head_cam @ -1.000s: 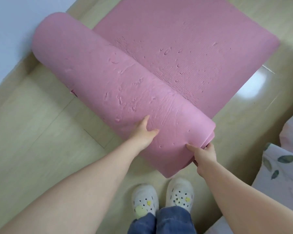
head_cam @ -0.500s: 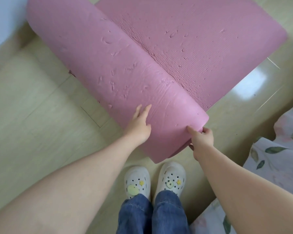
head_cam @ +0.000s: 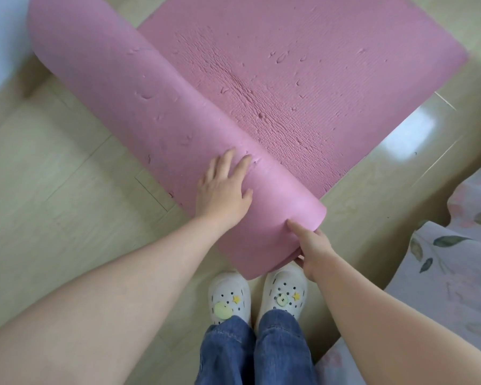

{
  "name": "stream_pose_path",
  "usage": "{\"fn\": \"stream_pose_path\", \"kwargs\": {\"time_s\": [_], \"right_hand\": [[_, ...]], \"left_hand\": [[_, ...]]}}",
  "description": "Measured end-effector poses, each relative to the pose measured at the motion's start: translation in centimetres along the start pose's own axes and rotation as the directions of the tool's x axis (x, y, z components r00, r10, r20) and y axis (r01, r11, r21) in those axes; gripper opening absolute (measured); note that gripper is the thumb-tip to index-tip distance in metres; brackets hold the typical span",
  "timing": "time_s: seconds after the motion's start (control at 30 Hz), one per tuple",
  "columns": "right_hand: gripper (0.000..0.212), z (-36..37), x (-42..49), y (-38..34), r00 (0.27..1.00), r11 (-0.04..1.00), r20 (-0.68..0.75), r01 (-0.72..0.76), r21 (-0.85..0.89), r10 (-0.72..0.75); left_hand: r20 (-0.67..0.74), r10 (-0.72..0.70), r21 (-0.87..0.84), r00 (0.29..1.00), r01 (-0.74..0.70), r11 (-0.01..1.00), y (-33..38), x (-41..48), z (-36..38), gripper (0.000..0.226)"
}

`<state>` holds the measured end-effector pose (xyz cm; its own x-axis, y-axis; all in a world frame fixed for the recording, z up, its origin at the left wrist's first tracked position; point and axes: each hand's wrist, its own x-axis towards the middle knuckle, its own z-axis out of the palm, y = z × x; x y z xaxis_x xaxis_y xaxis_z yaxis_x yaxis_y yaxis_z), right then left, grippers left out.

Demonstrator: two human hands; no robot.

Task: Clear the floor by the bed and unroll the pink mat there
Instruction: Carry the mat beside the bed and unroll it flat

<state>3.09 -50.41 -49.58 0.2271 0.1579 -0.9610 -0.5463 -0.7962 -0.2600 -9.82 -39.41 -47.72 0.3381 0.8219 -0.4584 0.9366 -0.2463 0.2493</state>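
The pink mat lies partly unrolled on the floor. Its flat part fills the upper centre and upper right of the frame. Its rolled part runs diagonally from the upper left down to the lower centre, resting along the flat part's edge. The mat's surface is pitted with small dents.

I see my left grip lying palm down on top of the roll near its lower end, with the fingers straight and spread and nothing clasped. My right grip is at the very end of the roll, just right of the left one. One digit lies on the outer layer and the others curl beneath the edge, so it pinches the mat's end.

That end of the roll hangs just above my two white shoes, which stand side by side at the lower centre below blue jeans. A floral bed cover occupies the lower right of the frame, apart from the mat. A pale wall shows at the upper left, beside the roll's far end.
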Motion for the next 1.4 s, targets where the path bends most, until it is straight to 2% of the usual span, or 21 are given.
{"fn": "stream_pose_path", "kwargs": {"time_s": [0.1,0.17,0.27,0.33,0.47,0.6,0.7,0.83,0.93,1.0,1.07,1.13,1.2,1.27,1.33,1.4], "right_hand": [[0.02,0.0,-1.1,1.6,0.994,0.988,0.083,-0.057,-0.14,0.069],[0.027,-0.2,-1.2,2.3,0.993,0.993,0.087,-0.066,-0.103,0.075],[0.049,0.5,-1.1,1.9,0.998,0.999,0.018,-0.053,0.012,0.053],[0.042,1.1,-1.0,2.3,0.997,0.997,-0.009,-0.073,0.028,0.073],[0.027,2.9,-1.8,5.3,0.996,0.997,-0.057,-0.062,0.037,0.064],[0.032,5.0,-2.9,10.1,0.994,0.999,-0.104,-0.028,0.043,0.032],[0.032,7.0,-3.6,13.1,0.989,0.993,-0.148,0.017,0.117,0.0],[0.036,9.6,-4.5,16.7,0.955,0.971,-0.282,0.146,0.189,-0.089],[0.022,11.2,-4.8,20.2,0.97,0.969,-0.242,0.081,0.233,-0.023],[0.019,12.1,-5.1,22.7,0.983,0.976,-0.181,0.011,0.217,0.029],[0.03,13.0,-5.5,24.7,0.99,0.973,-0.132,-0.021,0.23,0.053],[0.042,13.6,-5.5,25.9,0.991,0.966,-0.126,-0.001,0.259,0.035],[0.04,13.7,-5.0,26.1,0.987,0.956,-0.159,0.047,0.288,0.0],[0.035,13.9,-4.8,26.2,0.984,0.953,-0.176,0.072,0.293,-0.02],[0.023,14.5,-5.1,27.1,0.985,0.968,-0.171,0.044,0.247,-0.001],[0.018,15.3,-6.1,28.7,0.99,0.979,-0.136,-0.012,0.203,0.04]], "left_hand": [[0.202,0.072,0.207,0.977,-0.114,0.972,-0.2,0.3,-0.2,0.071],[0.298,0.089,0.309,0.95,-0.184,0.933,-0.7,-0.1,-0.2,0.077],[0.291,0.091,0.413,0.952,-0.211,0.886,-2.0,-1.3,-0.6,0.079],[0.292,0.121,0.442,0.949,-0.246,0.862,-3.0,-2.0,-0.9,0.07],[0.297,0.152,0.42,0.943,-0.272,0.866,-5.3,-3.5,-0.8,0.056],[0.328,0.187,0.39,0.926,-0.313,0.866,-8.6,-6.1,-0.3,0.052],[0.361,0.187,0.347,0.914,-0.318,0.882,-11.7,-8.3,0.2,0.05],[0.4,0.154,0.38,0.904,-0.316,0.869,-14.8,-10.7,0.5,0.062],[0.375,0.179,0.453,0.91,-0.348,0.821,-17.0,-11.9,0.8,0.052],[0.379,0.215,0.486,0.9,-0.391,0.782,-18.4,-12.8,1.3,0.042],[0.481,0.175,0.449,0.859,-0.413,0.792,-19.8,-13.4,2.3,0.051],[0.588,0.099,0.36,0.802,-0.37,0.857,-21.1,-13.7,3.3,0.071],[0.632,0.027,0.314,0.774,-0.287,0.905,-22.3,-14.3,4.1,0.082],[0.648,-0.028,0.319,0.761,-0.238,0.917,-23.5,-15.8,4.6,0.081],[0.625,-0.031,0.329,0.78,-0.227,0.917,-24.5,-17.3,4.6,0.077],[0.521,0.034,0.315,0.853,-0.23,0.921,-25.2,-18.8,4.0,0.07]]}}
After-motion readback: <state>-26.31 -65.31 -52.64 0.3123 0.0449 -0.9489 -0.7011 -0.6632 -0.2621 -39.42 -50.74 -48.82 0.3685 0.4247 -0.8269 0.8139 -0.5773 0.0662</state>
